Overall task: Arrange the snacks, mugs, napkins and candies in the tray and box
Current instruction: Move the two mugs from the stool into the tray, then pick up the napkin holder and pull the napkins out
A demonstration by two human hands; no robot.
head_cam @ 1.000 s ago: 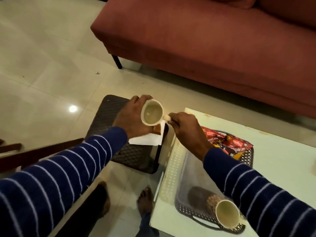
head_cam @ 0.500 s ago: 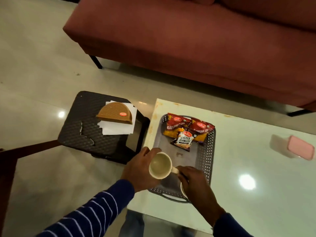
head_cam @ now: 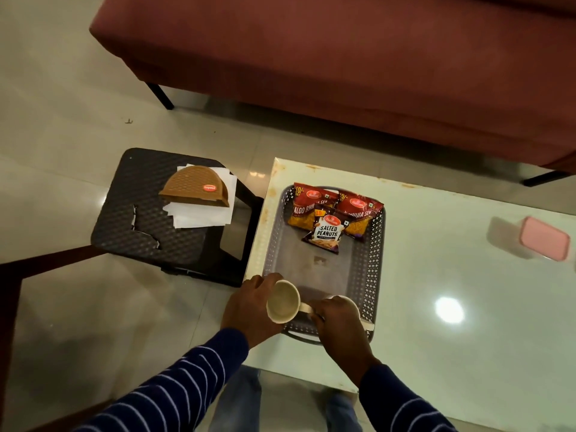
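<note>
I hold a cream mug point(head_cam: 282, 302) over the near left corner of the grey perforated tray point(head_cam: 372, 263). My left hand point(head_cam: 249, 310) wraps its body and my right hand point(head_cam: 338, 321) pinches its handle. A second mug point(head_cam: 343, 298) lies in the tray, mostly hidden behind my right hand. Three snack packets point(head_cam: 327, 218) lie at the tray's far end, the salted peanuts on top. White napkins point(head_cam: 202, 215) under a brown holder point(head_cam: 194, 190) rest on the dark stool point(head_cam: 140, 219). A pink-lidded box point(head_cam: 544, 243) sits at the table's right.
The tray stands on a pale glass-topped table point(head_cam: 436, 291). A red sofa point(head_cam: 343, 57) runs along the far side. A dark wooden frame point(head_cam: 9, 291) borders the left. My feet show under the glass near the table's front edge.
Both hands carried the mug from above the stool over to the tray's near end and lowered it. The view has swung, so stool, napkins and box show.
</note>
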